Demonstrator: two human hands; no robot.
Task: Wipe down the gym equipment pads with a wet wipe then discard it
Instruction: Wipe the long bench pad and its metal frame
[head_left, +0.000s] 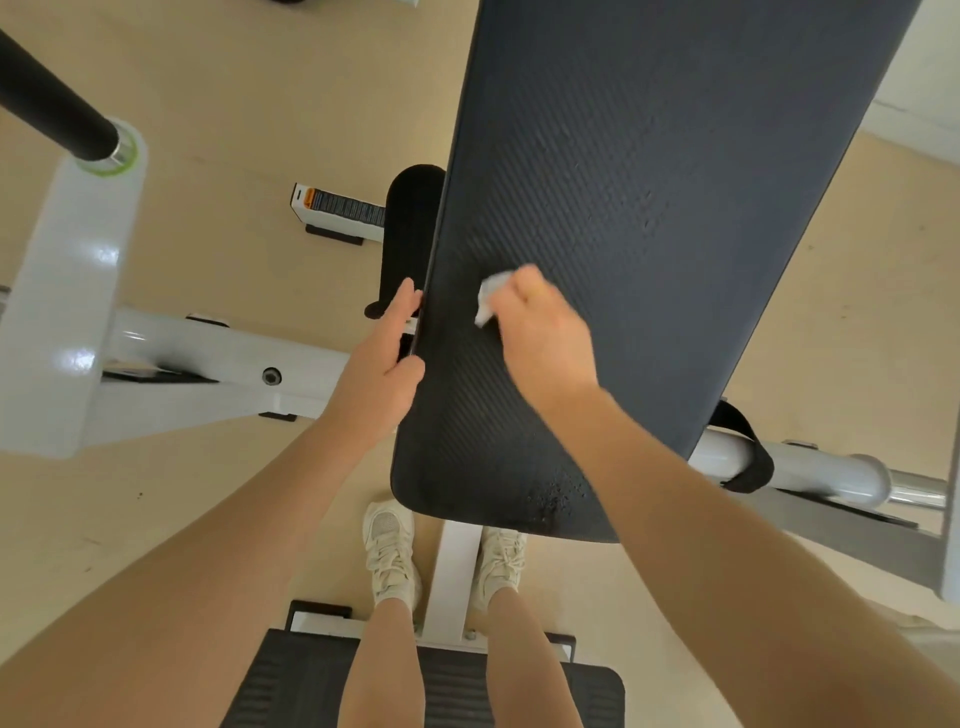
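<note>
A long dark textured bench pad (649, 182) runs from the lower middle up to the top right. My right hand (543, 338) grips a crumpled white wet wipe (491, 299) and presses it on the pad's left half. My left hand (387, 358) holds the pad's left edge, thumb on top and fingers curled around the side. Damp specks show on the pad's near end.
A white metal frame (208, 358) with a black-handled bar (47, 98) stands to the left. A smaller black pad (410, 228) sits beside the bench. A grey bar (831, 473) with a black strap lies at right. My feet in white shoes (389, 551) stand below the pad, above a black footplate (291, 680).
</note>
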